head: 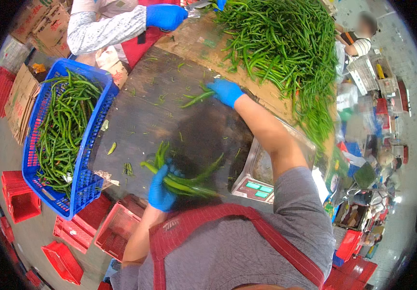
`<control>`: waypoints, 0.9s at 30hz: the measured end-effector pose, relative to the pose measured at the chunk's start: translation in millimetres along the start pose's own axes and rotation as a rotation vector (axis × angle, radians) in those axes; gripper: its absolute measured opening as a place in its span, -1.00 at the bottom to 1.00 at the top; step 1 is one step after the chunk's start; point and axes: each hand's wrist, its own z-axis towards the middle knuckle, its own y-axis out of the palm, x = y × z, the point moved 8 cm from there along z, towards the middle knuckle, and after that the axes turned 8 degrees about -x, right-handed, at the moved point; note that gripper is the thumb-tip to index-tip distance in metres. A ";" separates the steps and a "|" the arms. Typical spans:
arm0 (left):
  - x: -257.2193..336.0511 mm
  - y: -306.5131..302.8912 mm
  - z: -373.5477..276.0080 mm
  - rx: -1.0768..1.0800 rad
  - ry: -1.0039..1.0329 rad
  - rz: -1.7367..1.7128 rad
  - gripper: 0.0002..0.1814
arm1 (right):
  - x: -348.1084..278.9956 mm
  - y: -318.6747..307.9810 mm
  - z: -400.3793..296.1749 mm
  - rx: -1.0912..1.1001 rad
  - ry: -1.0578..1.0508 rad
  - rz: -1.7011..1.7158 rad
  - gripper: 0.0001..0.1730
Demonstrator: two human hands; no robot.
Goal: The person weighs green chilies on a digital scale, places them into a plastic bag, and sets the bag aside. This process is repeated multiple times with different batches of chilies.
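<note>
My left hand [163, 190], in a blue glove, grips a loose bunch of long green chili peppers [190, 185] low over the dark worktable [150, 105]. Farther out, my gloved right hand [226, 92] is closed around a few more green chilies [199, 99], whose tips stick out to the left. A large heap of green chilies [284, 47] lies on flattened cardboard [199, 47] beyond and to the right of that hand. Under my right forearm sits a weighing scale [255, 177] with lit green displays, partly hidden by the arm.
At the left table edge stands a blue plastic crate [89, 145] filled with chilies. Across the table, a co-worker's blue-gloved hand [166, 16] holds a knife-like metal blade [198, 5]. Red plastic crates [63, 261] stand on the floor at left. Chili scraps [128, 169] litter the tabletop.
</note>
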 end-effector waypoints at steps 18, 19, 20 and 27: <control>-206.3 157.6 75.8 -0.487 -0.320 0.227 -0.58 | -68.3 -113.8 -333.3 -0.191 0.244 0.765 -0.51; -235.6 160.5 77.5 -0.463 -0.377 0.135 -0.57 | -59.8 -107.9 -353.2 -0.252 0.312 0.741 -0.53; -265.0 164.0 79.5 -0.441 -0.427 0.037 -0.56 | -46.8 -103.7 -371.7 -0.210 0.325 0.748 -0.52; -384.7 131.0 123.0 -0.141 -0.148 0.154 -0.42 | 41.7 -63.1 -455.0 -0.016 0.442 0.338 -0.42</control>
